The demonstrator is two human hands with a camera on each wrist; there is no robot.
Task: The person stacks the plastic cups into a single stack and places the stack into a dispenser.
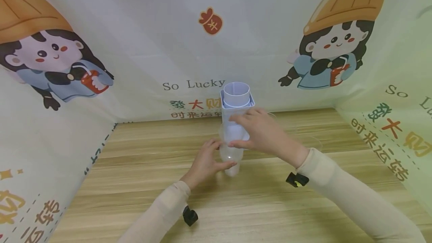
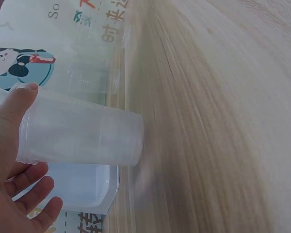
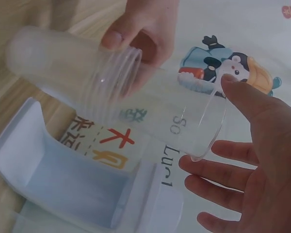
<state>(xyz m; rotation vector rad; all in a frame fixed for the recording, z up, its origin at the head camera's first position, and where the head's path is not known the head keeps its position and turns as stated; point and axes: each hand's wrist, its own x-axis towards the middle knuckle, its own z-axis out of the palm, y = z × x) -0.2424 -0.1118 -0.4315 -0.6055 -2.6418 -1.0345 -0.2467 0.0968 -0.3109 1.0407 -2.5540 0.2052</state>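
Observation:
My left hand (image 1: 204,162) holds a stack of translucent plastic cups (image 2: 87,131) near the rims, with its base close to the wooden tabletop. The rims show as several nested rings in the right wrist view. A single clear plastic cup (image 3: 184,111) extends from the mouth of the stack. My right hand (image 1: 264,134) grips this cup near its free end, thumb on one side and fingers on the other. Behind both hands, a pale blue-white holder (image 1: 237,102) stands upright with a round tube at its top; its lower part is partly hidden.
The wooden table (image 1: 141,198) is enclosed by printed cloth walls (image 1: 152,29) at the back and sides. A faint transparent object (image 2: 94,80) is by the back cloth, its outline hard to make out. Black straps (image 1: 190,216) sit at both wrists.

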